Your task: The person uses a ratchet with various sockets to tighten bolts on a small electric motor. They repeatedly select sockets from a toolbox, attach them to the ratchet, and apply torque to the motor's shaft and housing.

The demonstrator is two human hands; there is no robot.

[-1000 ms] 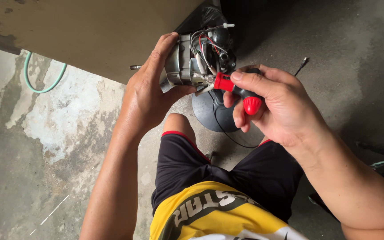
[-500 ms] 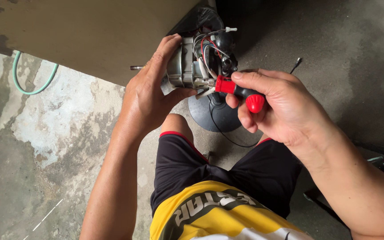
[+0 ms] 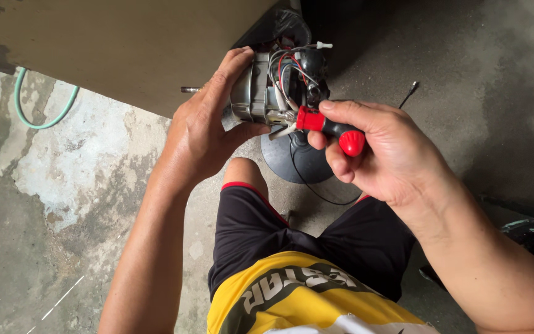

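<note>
Right hand (image 3: 390, 154), fingers pinched on a red-handled screwdriver (image 3: 332, 128), tip unmoved at the small electric motor (image 3: 273, 86) since a second ago: fastener work continues. Left hand (image 3: 208, 127) cups the motor housing above a dark round base (image 3: 298, 161).

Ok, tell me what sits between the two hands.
In the head view, the motor with its wires fills the gap: the left hand grips its metal body, and the right hand holds a red-handled screwdriver against it.
</note>
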